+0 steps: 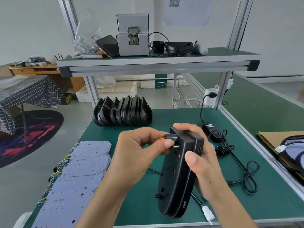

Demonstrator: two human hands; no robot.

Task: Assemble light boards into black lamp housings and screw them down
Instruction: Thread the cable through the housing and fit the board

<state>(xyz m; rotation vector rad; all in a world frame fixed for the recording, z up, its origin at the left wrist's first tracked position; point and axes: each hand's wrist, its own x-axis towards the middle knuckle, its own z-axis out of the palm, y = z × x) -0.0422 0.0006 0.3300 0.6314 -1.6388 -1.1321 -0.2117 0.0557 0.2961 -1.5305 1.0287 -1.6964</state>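
step: wire plug being fed through the housing's back, boards not yet screwed, by my reading | next: likely needs the plug seated | left hand (141, 145) pinched the plug (171, 137) at the housing (177, 175) | right hand (200, 155) wrapped round the housing, held above the table (131, 203) | spare boards (79, 175) lay left of the left hand

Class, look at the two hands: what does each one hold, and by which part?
The right hand grips the black lamp housing round its upper end. The left hand pinches the small black connector with yellow wires at the housing's top.
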